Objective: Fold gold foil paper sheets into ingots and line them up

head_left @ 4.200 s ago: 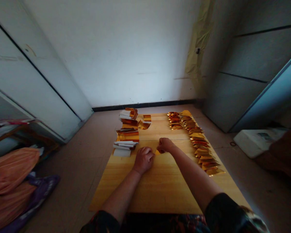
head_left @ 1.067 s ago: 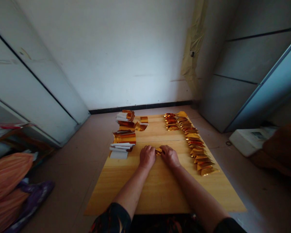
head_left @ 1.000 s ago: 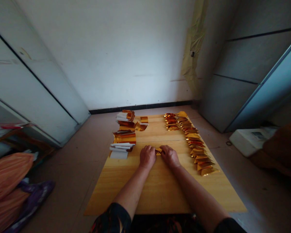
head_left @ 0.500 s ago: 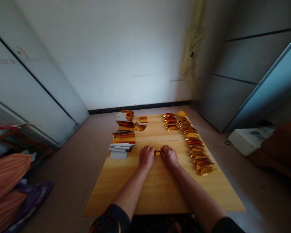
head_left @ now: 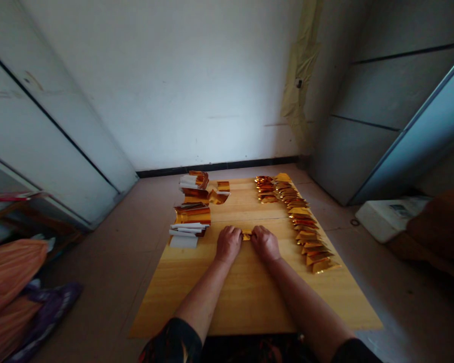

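A small folded piece of gold foil paper [head_left: 246,235] spans the gap between my two hands at the middle of the wooden board. My left hand [head_left: 229,243] has its fingers curled closed on the paper's left end. On the other end, my right hand [head_left: 265,243] pinches it the same way. Only the middle of the paper shows; its ends are hidden by my fingers. To the left lie stacks of gold foil sheets [head_left: 192,215], some with their white backs [head_left: 184,242] up. Rows of folded gold paper pieces [head_left: 308,234] stand along the right side.
The wooden board [head_left: 249,297] has its near edge close to my body. Two loose foil sheets [head_left: 220,196] lie near its far left. A white box [head_left: 382,219] is on the right, an orange bag [head_left: 11,272] on the left. Behind stands a white wall [head_left: 212,101].
Both hands stay in nearly the same place on the gold paper. A little more of its flat middle shows between them. The stacks and rows have not moved.
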